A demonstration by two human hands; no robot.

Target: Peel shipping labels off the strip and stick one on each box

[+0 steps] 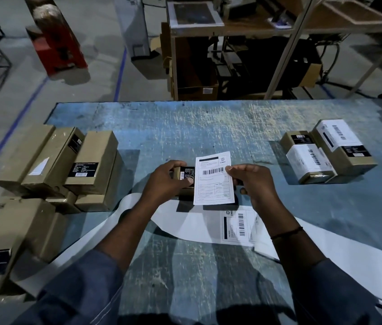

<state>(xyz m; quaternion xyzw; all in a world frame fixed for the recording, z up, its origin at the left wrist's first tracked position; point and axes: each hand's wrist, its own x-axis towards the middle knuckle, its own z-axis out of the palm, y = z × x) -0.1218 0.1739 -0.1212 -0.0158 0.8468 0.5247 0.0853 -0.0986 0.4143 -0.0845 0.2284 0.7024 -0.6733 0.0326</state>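
My left hand point(164, 181) was over a small brown box point(183, 172) lying near the middle of the blue counter point(208, 127). Its fingers point(173, 164) were curled round the far side of that box, and the thumb lay across the black printed panel on top, right at the left edge of the label point(213, 181).

My right hand point(253, 184) had hold of that label, with the fingers point(230, 170) pinching its right edge near the barcode. The sheet stood free of its backing, print facing up, with its left edge over the box. I could not tell whether it was touching the box.

The strip point(180, 221) trailed over the counter below my hands, running from the near left, under my forearms and off to the near right. The next label point(239, 227) was on it, just on the near side of the one I held.

A pile of unlabelled boxes point(72, 160) sat on the left of the counter, some stacked on each other, with more at the near left edge. Well apart on the far right were two labelled boxes point(326, 151), side by side and touching, each with a white barcoded sheet on top.
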